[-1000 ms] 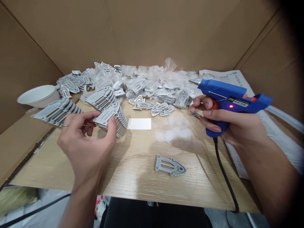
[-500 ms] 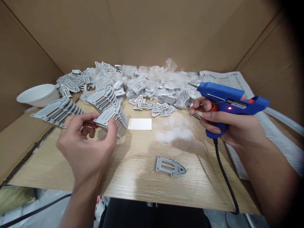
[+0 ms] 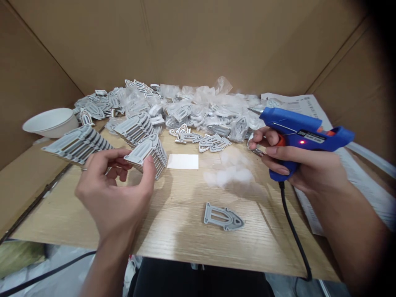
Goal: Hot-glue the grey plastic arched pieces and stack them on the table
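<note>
My left hand [image 3: 116, 189] is closed on the near end of a stack of grey arched plastic pieces [image 3: 151, 154], thumb on one side and fingers on the other. My right hand [image 3: 297, 163] grips a blue hot glue gun [image 3: 292, 119] with a lit red light, its nozzle pointing left. A small shiny metal item [image 3: 258, 152] also sits between the fingers of that hand; its kind is unclear. A single grey arched piece [image 3: 223, 216] lies flat on the table between my hands. Two more stacks, a left stack [image 3: 77, 144] and a rear stack [image 3: 133, 128], stand close to my left hand.
Behind lies a heap of bagged arched pieces [image 3: 198, 107], with several loose ones before it. White fluffy stuffing [image 3: 229, 175] and a white card [image 3: 183, 161] are mid-table. A white bowl [image 3: 51, 123] stands left, printed paper [image 3: 309, 107] right. Cardboard walls [image 3: 192, 45] surround the table.
Almost nothing differs. The whole view has shifted very slightly, and both hands keep the same grip on the stack and the glue gun.
</note>
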Motion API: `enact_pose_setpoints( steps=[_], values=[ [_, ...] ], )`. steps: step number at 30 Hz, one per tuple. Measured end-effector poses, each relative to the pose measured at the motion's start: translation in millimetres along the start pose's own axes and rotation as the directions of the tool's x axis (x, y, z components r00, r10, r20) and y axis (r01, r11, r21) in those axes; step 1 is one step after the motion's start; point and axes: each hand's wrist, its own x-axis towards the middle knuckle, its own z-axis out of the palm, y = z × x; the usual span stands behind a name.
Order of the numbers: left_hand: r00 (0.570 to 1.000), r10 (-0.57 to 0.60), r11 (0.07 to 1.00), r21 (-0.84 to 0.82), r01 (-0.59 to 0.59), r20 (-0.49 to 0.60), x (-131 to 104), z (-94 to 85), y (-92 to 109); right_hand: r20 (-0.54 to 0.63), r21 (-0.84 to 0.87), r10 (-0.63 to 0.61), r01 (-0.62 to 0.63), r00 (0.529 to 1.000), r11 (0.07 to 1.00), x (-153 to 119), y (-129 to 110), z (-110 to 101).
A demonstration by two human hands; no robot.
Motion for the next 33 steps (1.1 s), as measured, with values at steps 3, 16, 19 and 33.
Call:
enact_pose_setpoints(
  steps=[3, 16, 19, 33],
  values=[
    [0.983, -0.093, 0.996, -0.025, 0.090, -0.156, -2.2, 3.7, 4.5, -0.005, 0.007, 0.007, -0.007, 1.000, 1.000, 0.1, -0.6, 1.1],
    [0.973, -0.070, 0.997, 0.006, 0.073, -0.220, -10.3, 1.2, 11.9, 0.010, -0.014, 0.024, -0.024, 1.000, 1.000, -0.6, 0.0, -1.6],
    [0.944, 0.154, 0.988, 0.065, -0.141, -0.291, -23.8, 5.4, 15.4, 0.031, -0.258, -0.019, 0.026, 0.999, 0.966, 0.5, 5.2, -7.9],
    [0.780, -0.082, 0.895, 0.390, -0.216, 0.621, 8.1, 92.9, 78.8, 0.051, -0.918, -0.075, 0.076, 0.996, 0.390, 7.9, 41.3, 18.7]
  ],
)
